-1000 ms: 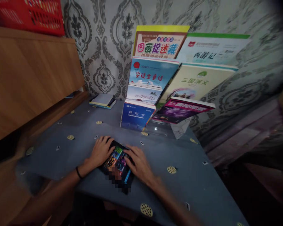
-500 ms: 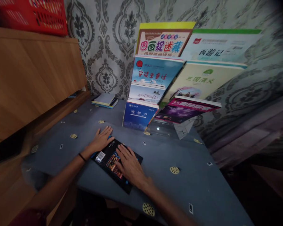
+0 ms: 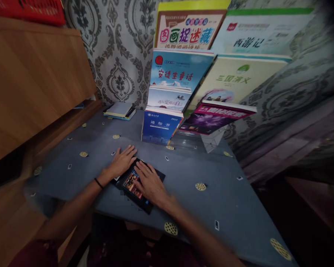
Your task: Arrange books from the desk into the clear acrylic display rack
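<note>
A black book with a colourful picture on its cover lies flat on the grey-blue tabletop, near its front edge. My left hand, with a dark band at the wrist, rests on the book's upper left part and covers most of the barcode. Its fingers are stretched out past the book's far edge. My right hand lies flat across the right side of the cover, fingers extended and partly over the picture. Neither hand grips the book.
A clear stand at the back holds several books, among them a blue booklet and a purple magazine. A small stack of books lies at the back left. Beside the table stands a wooden cabinet with a red basket on top.
My left hand has slid right over the book, toward my right hand, covering more of the barcode. My right hand stays on the cover. The whole view has shifted slightly.
</note>
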A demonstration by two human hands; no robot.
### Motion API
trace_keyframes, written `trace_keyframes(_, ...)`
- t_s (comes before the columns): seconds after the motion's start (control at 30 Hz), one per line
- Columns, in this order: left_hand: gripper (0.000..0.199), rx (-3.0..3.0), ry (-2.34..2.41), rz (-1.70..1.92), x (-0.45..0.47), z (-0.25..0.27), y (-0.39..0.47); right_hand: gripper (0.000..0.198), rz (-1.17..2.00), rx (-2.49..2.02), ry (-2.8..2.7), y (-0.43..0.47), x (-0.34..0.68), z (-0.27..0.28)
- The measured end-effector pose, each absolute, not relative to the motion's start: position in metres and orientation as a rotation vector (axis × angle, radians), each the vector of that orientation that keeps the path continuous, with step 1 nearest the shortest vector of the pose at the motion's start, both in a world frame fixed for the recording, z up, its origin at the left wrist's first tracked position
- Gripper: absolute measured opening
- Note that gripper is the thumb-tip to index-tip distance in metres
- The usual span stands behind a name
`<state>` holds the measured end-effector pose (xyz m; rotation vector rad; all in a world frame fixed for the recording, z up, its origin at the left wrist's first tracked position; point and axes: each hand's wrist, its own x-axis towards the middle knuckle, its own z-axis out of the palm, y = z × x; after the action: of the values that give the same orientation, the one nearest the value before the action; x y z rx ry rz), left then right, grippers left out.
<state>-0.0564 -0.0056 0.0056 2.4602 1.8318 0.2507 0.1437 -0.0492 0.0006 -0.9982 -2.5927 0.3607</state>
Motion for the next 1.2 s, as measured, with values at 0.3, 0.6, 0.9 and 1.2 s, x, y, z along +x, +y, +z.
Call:
trace_keyframes(0.3, 0.049, 2.446, 1.820, 0.237, -0.057, 0.003, -0.006, 0.056, 0.369, -1.129, -2.527, -0.058, 0.174, -0.005)
trace_keyframes(0.6, 0.042, 2.598, 1.853, 0.248, -0.021, 0.016, -0.038, 0.040, 0.380, -1.158, -2.327, -0.062, 0.212, -0.015)
trace_keyframes(0.9, 0.046, 2.686, 1.490, 0.351, -0.004, 0.001, -0.071, 0.040, 0.330, -1.144, -2.341, -0.061, 0.211, -0.014)
trace_keyframes(1.2, 0.046, 2.482, 1.719, 0.546, -0.073, -0.007, -0.062, 0.039, 0.309, -1.155, -2.346, -0.061, 0.212, -0.015)
